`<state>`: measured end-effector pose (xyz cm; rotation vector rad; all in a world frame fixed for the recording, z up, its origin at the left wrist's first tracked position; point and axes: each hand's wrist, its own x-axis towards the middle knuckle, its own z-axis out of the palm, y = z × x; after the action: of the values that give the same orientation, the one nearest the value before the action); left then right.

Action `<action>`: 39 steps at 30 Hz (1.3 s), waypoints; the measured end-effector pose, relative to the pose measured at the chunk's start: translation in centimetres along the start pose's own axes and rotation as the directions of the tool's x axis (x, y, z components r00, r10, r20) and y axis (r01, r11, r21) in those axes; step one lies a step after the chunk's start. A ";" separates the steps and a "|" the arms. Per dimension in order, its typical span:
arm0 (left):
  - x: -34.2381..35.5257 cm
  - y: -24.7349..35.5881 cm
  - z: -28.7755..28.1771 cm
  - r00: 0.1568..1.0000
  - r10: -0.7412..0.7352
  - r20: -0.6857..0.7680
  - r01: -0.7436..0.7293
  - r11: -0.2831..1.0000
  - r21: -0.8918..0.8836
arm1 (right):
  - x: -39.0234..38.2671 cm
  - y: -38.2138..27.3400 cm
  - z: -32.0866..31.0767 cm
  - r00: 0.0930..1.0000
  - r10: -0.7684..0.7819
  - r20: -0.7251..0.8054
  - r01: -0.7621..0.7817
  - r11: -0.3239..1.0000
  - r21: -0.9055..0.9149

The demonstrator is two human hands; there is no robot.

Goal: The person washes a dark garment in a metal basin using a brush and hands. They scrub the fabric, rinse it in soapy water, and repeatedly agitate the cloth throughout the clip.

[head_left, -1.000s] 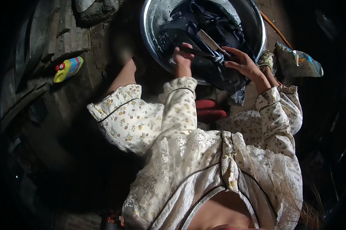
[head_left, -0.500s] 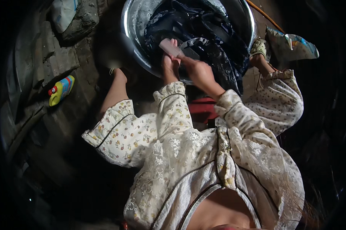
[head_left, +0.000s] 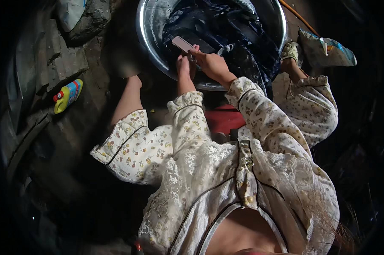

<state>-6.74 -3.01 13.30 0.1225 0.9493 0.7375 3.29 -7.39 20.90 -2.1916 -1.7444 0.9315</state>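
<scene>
A large shiny metal basin (head_left: 146, 40) holds soaked dark navy clothes (head_left: 200, 32) and some suds. My right hand (head_left: 214, 66) grips the handle end of a pale pink, flat-headed scrubbing brush (head_left: 183, 44), whose head points up and left over the clothes; its bristles do not show. Just left of it, inside the basin's near rim, my left hand (head_left: 184, 67) is curled close to the right fingers. What the left fingers hold, if anything, is hidden. Part of the dark cloth drapes over the near right rim.
A yellow bottle (head_left: 68, 96) with a red cap lies on the left, near stone blocks (head_left: 64, 63) and a pale bag (head_left: 71, 15). Right of the basin are a plastic packet (head_left: 328, 50), my clog (head_left: 290, 51) and an orange hose (head_left: 300, 18). Something red (head_left: 224, 120) sits between my knees.
The brush has lifted and turned, its head now further up and left. My right hand has moved slightly left and up; my left hand, palm open before, is now curled and lower.
</scene>
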 end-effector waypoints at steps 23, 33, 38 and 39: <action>-0.4 -0.4 0.6 0.994 0.086 0.073 -0.067 0.970 -0.234 | -0.8 -0.5 0.6 0.994 0.001 -0.108 0.011 0.993 0.118; -0.9 -1.2 2.3 0.973 -0.019 0.230 0.076 0.968 -0.240 | -4.5 -0.2 -1.6 0.983 0.088 -0.163 -0.084 0.996 0.029; -0.4 0.0 2.1 0.972 0.235 -0.013 -0.231 0.945 -0.231 | -5.0 0.1 -1.6 0.977 0.003 -0.211 0.005 0.999 0.036; -0.2 -0.4 1.5 0.968 0.245 -0.058 -0.252 0.936 -0.244 | -5.9 0.9 -1.5 0.976 0.072 -0.206 -0.065 0.997 0.037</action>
<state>-5.44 -3.10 14.21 0.0111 0.8670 1.0900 4.26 -12.82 23.70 -2.2510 -1.5595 0.7088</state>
